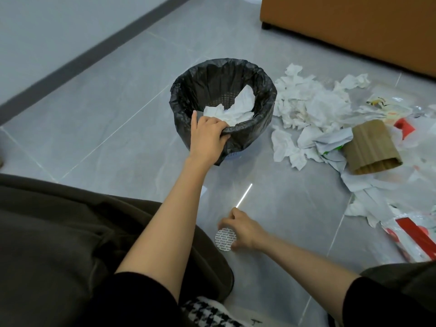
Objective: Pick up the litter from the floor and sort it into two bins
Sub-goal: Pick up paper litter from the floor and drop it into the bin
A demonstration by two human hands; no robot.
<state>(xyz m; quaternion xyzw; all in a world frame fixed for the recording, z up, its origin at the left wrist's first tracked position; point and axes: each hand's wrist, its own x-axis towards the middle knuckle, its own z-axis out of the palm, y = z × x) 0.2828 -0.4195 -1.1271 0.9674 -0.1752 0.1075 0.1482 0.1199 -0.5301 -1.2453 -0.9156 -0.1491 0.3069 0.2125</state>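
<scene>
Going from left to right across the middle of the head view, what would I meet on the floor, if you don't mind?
Black-lined bin → heap of crumpled tissues → corrugated cardboard sleeve → red-and-white wrapper.

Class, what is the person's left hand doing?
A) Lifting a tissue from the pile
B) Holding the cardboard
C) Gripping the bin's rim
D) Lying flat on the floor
C: the left hand curls its fingers over the near rim of the black-lined bin.
</scene>
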